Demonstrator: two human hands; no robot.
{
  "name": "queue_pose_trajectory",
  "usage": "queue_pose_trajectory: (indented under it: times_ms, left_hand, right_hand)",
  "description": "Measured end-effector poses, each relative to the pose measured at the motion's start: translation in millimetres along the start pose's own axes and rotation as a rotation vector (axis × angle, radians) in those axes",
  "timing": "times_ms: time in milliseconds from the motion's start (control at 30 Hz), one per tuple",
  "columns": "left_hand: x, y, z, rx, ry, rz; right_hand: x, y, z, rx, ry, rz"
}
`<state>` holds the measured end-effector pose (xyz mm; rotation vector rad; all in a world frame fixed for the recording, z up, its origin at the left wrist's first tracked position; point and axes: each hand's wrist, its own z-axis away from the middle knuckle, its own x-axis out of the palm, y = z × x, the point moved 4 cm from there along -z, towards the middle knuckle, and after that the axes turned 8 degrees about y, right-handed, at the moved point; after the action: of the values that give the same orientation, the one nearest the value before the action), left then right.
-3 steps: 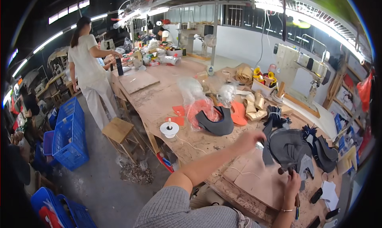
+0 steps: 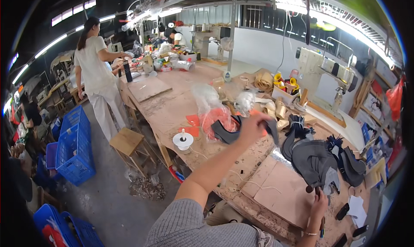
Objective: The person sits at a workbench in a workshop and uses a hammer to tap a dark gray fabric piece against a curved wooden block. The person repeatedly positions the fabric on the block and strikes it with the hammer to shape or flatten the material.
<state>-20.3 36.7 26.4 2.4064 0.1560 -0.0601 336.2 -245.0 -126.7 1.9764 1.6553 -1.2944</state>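
Observation:
My left hand (image 2: pixel 251 127) is raised over the table with its fingers pinched on a dark grey curved fabric piece (image 2: pixel 271 130), which is blurred by motion. Just beyond the hand, a similar dark curved piece (image 2: pixel 225 134) lies against crumpled clear plastic and orange pieces. Low at the right, my right hand (image 2: pixel 319 204) is closed round a dark-headed hammer (image 2: pixel 311 189), its handle running down through the fingers. That hand is beside a pile of dark grey curved pieces (image 2: pixel 314 158). In front of me lies a flat tan board (image 2: pixel 280 191).
A white thread spool (image 2: pixel 183 140) stands near the table's left edge. Tan rolled pieces (image 2: pixel 280 109) and a sewing machine (image 2: pixel 323 70) are at the back right. A wooden stool (image 2: pixel 127 141), blue crates (image 2: pixel 75 148) and a standing person (image 2: pixel 92 59) are on the left.
My left hand has moved left and away from me, from beside the grey pile toward the plastic, carrying the dark curved piece. The right hand has hardly moved.

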Motion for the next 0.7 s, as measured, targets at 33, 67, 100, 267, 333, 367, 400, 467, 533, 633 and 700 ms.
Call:
queue_pose_trajectory:
  times_ms: [33,67,100,267,333,367,400,467,533,633,700]
  left_hand:
    - [-15.9,-5.6,-20.0,0.178,0.142,-0.006]
    - [-28.2,-2.4,-33.6,0.296,0.205,-0.001]
    - [-38.1,-40.5,-47.0,0.198,0.219,0.113]
    - [-97.8,-164.7,31.0,0.0,-0.302,-0.731]
    - [-114.0,-166.3,81.0,0.008,-0.314,-0.898]
    - [-121.7,-147.1,103.0,0.117,-0.213,-0.926]
    - [-127.6,-124.0,125.4,0.139,-0.184,-0.863]
    - [-144.1,-73.5,184.1,0.28,-0.015,-0.669]
    - [-150.6,-34.6,259.1,0.246,-0.011,-0.605]
    - [-151.6,-69.9,391.8,-0.172,-0.194,-0.596]
    - [-156.1,-192.8,561.7,-0.595,-1.034,-0.713]
  right_hand:
    - [-5.0,4.2,4.0,0.022,-0.024,0.006]
    - [-11.9,10.6,9.9,0.052,-0.053,0.02]
    - [-15.1,4.8,8.8,0.001,-0.078,0.08]
    - [-41.2,-7.1,61.7,-0.124,0.193,0.134]
    - [-79.5,-23.6,107.1,-0.22,0.332,0.074]
    - [-93.8,-36.3,139.2,-0.262,0.395,0.015]
    - [-95.4,-39.4,174.8,-0.301,0.346,-0.112]
    - [-70.9,-49.0,215.7,-0.223,0.028,-0.27]
    - [-13.7,-50.3,240.5,-0.036,-0.343,-0.347]
    - [60.0,-29.0,262.0,0.168,-0.65,-0.328]
    - [96.8,-17.2,267.8,0.237,-0.779,-0.308]
